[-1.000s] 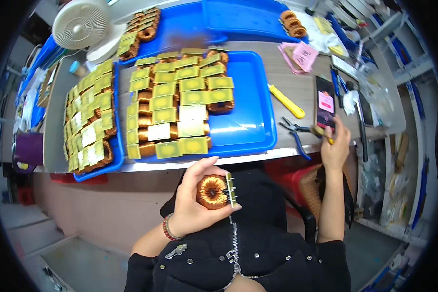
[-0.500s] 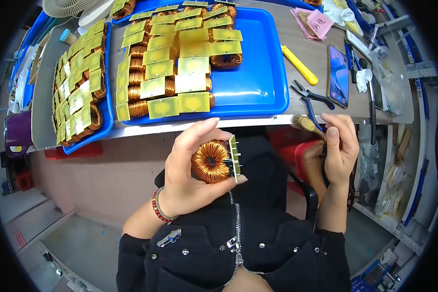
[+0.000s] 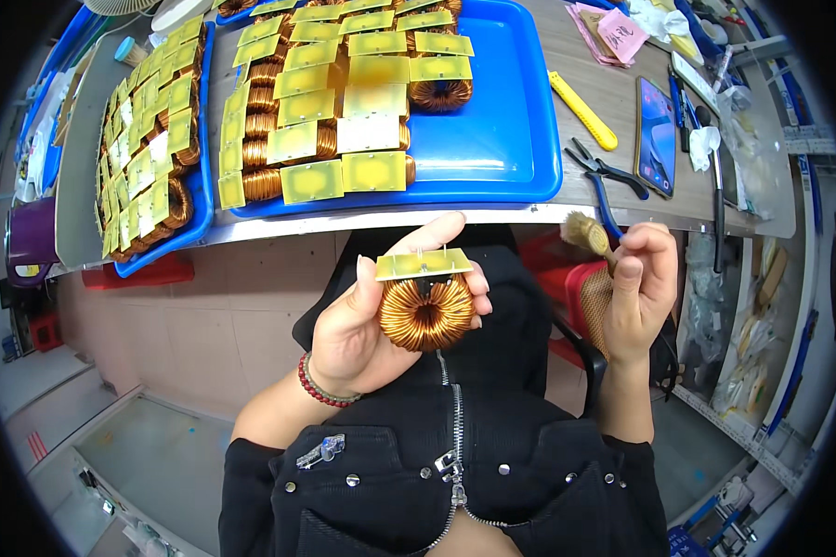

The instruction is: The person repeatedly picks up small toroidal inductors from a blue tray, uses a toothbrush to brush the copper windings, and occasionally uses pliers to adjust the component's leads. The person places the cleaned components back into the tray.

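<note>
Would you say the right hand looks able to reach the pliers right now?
Probably yes: the pliers lie just beyond the right hand, blue handle toward it, though the brush it holds may hamper its grip.

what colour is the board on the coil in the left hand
The board is yellow-green; the head view shows it best.

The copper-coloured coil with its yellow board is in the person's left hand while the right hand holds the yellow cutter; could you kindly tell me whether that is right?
Not quite: the head view shows the right hand holding a brush, while the yellow cutter lies on the table. The copper-coloured coil with its yellow board is indeed in the left hand.
</note>
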`<state>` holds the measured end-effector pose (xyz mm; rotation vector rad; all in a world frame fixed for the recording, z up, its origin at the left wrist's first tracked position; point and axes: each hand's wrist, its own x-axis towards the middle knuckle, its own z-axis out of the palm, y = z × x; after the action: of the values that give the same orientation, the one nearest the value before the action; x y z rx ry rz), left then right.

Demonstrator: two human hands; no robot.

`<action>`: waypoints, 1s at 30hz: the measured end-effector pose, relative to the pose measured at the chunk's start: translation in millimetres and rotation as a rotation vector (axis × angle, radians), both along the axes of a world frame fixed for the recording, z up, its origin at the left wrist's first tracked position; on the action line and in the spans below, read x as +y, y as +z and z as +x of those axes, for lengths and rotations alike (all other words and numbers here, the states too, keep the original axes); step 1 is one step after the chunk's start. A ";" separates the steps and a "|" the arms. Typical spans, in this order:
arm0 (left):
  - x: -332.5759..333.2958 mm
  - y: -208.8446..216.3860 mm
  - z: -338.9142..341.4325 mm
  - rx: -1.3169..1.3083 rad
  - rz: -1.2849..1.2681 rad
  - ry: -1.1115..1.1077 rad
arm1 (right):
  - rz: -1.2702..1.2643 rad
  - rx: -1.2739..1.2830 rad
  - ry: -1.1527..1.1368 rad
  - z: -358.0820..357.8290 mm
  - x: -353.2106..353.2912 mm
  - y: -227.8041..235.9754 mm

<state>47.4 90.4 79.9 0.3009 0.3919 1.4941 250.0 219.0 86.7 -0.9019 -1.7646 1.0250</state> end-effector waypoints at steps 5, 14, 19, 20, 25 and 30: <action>3.1 2.7 6.8 -0.033 -0.055 0.021 | 0.611 -0.273 0.267 -16.5 -30.4 14.1; 6.0 -2.9 9.4 -0.091 -0.105 0.029 | 0.738 -0.370 0.346 -20.0 -36.5 17.6; 0.6 -10.1 4.7 -0.135 -0.100 0.009 | 0.584 -0.376 -0.143 -4.6 8.0 14.2; 1.0 -9.5 3.7 -0.158 -0.076 0.006 | 0.526 -0.316 -0.138 -0.4 7.9 15.0; 5.2 -10.0 4.4 -0.197 0.010 -0.007 | 0.310 -0.188 -0.115 2.3 -11.4 10.7; 10.1 -8.9 9.0 0.070 0.018 0.101 | 0.237 -0.434 0.360 -16.7 -31.9 26.2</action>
<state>56.4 100.5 71.0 0.3525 0.4553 1.5901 233.3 187.1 112.8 -0.7054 -2.4230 0.8530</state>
